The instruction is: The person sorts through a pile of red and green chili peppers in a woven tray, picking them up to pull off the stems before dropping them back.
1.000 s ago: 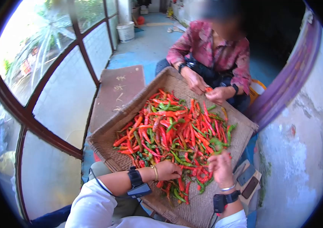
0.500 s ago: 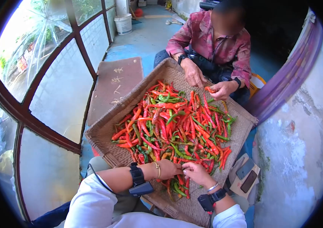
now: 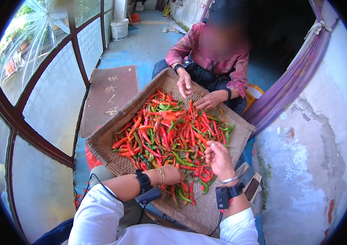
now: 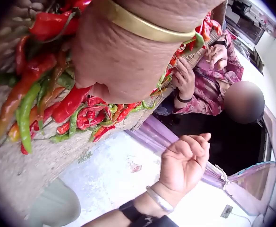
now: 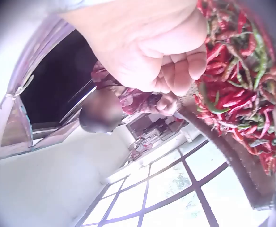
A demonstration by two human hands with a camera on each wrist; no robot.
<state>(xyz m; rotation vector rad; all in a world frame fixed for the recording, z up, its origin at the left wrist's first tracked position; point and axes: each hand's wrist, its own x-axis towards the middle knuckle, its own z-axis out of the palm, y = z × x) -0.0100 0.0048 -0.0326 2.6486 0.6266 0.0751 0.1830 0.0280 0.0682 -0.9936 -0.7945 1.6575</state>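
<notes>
A heap of red and green peppers lies in a square woven tray. My left hand is low over the near part of the heap, fingers curled; in the left wrist view a red pepper comes out from under the left hand, gripped at its upper end, with the fingertips hidden. To its right, my right hand is raised over the tray's right side. The right wrist view shows the right hand with fingers curled toward the palm and nothing visible in them.
Across the tray sits a person in a patterned pink shirt, both hands over its far edge. A brown board lies left of the tray. Two phones, one dark, lie at right beside the wall.
My right hand came in beside the left, then moved away up and right. The other person's hands have lowered to the peppers at the far edge. The head view has shifted.
</notes>
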